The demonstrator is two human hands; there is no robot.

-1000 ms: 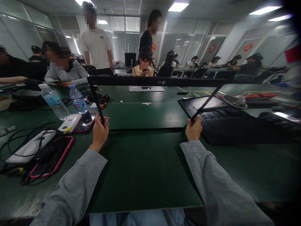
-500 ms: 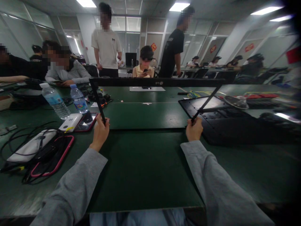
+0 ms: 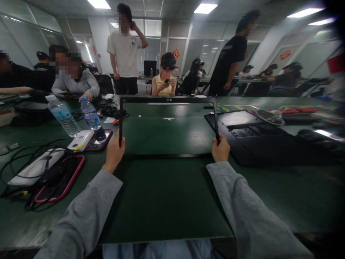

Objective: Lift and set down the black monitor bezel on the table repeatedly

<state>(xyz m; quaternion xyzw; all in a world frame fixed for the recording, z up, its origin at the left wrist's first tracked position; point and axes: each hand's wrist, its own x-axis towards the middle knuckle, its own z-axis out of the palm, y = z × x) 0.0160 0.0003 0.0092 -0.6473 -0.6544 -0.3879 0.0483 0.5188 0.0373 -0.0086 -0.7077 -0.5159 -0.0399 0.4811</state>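
A thin black screen bezel (image 3: pixel 145 100), a hollow rectangular frame, is held up in front of me over the green table. A small light logo sits on its far bar, and the green tabletop shows through its opening. My left hand (image 3: pixel 114 151) is closed around the bezel's left side bar. On the opposite side bar, my right hand (image 3: pixel 221 148) grips with the fingers wrapped round it. The near bar runs between both hands, low over the table; I cannot tell whether it touches.
Right of my right hand lies a large black panel (image 3: pixel 266 144). At left are water bottles (image 3: pixel 63 116), a white power bank (image 3: pixel 81 140), a phone (image 3: pixel 100 139) and a cable-wrapped white device (image 3: pixel 40 167). Several people are across the green table (image 3: pixel 169 201).
The bezel's far bar has swung away from me and looks narrower; its near bar sits lower in view. Both hands keep their grip. A standing person in black has moved right.
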